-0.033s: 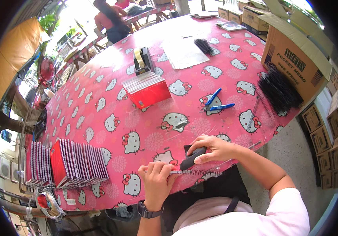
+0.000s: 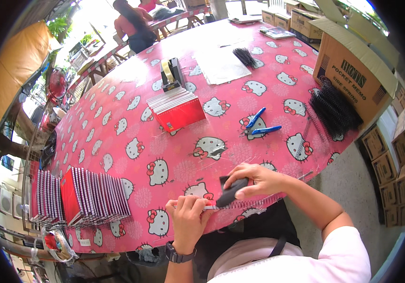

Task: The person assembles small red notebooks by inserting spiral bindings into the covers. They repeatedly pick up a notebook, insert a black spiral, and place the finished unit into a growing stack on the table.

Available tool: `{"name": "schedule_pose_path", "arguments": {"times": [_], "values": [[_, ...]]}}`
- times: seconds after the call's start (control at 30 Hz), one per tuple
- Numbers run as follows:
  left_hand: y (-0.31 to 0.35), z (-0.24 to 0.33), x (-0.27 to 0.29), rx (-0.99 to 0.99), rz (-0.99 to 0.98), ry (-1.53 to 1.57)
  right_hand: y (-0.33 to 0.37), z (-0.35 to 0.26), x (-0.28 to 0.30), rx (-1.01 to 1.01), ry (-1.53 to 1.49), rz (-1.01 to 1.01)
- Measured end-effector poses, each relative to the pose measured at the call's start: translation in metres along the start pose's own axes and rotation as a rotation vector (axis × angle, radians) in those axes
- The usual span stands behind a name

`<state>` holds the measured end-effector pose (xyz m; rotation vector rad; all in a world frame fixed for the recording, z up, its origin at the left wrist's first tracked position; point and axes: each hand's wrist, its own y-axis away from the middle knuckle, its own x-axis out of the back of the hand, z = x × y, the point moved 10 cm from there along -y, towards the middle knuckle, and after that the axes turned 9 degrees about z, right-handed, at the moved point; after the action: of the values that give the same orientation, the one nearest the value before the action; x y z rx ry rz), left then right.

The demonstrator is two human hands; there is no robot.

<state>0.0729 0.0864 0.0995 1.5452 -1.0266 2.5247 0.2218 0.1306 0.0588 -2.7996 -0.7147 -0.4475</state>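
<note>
Okay, left to right across the pink table (image 2: 164,148). Far left, just off the table's edge, a round container (image 2: 68,252) in clear plastic; something red in it, can't make out more. By it on the table, two blocks of spiral-bound notebooks (image 2: 96,198) packed tight, the second with a red cover facing left. Further along, a tape dispenser (image 2: 171,75) carrying a roll of yellowish tape, right behind a stack of red-covered pads (image 2: 179,113).

Left hand (image 2: 187,214): at the near edge, fingers together, clamped on a thin pad (image 2: 210,206), mostly hidden under them. Wire coil (image 2: 254,203) starts at the pad and runs along the near edge; long axis sideways, tilting slightly up to its free end, which points right, away from the left hand. Black tool (image 2: 233,192) sits at the coil's left end, long axis slanted, narrow end aimed down-left at the pad. Right hand (image 2: 256,181) is wrapped round the tool.

Beyond that, blue-handled cutters (image 2: 266,129), handles spread, apart from both hands. Right edge: pile of black coils (image 2: 337,111) beside a carton (image 2: 348,66) with flaps up; its inside is hidden from here. More cartons (image 2: 386,174) stacked past it, contents out of sight
</note>
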Motion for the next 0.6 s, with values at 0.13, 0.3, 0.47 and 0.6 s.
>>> {"name": "schedule_pose_path", "arguments": {"times": [0.13,0.3,0.47,0.6], "values": [[-0.002,-0.002,-0.002,-0.015,-0.004,0.004,0.001,-0.017,-0.013,0.037,-0.145,-0.061],[-0.002,-0.010,0.002,0.094,0.046,0.101,-0.011,-0.028,-0.013,0.074,-0.130,-0.096],[0.000,-0.026,0.023,0.116,0.217,0.022,-0.029,-0.003,-0.001,-0.010,0.199,-0.017],[0.023,-0.082,-0.013,0.590,0.282,0.941,-0.032,-0.016,-0.025,0.013,-0.220,-0.128]]}}
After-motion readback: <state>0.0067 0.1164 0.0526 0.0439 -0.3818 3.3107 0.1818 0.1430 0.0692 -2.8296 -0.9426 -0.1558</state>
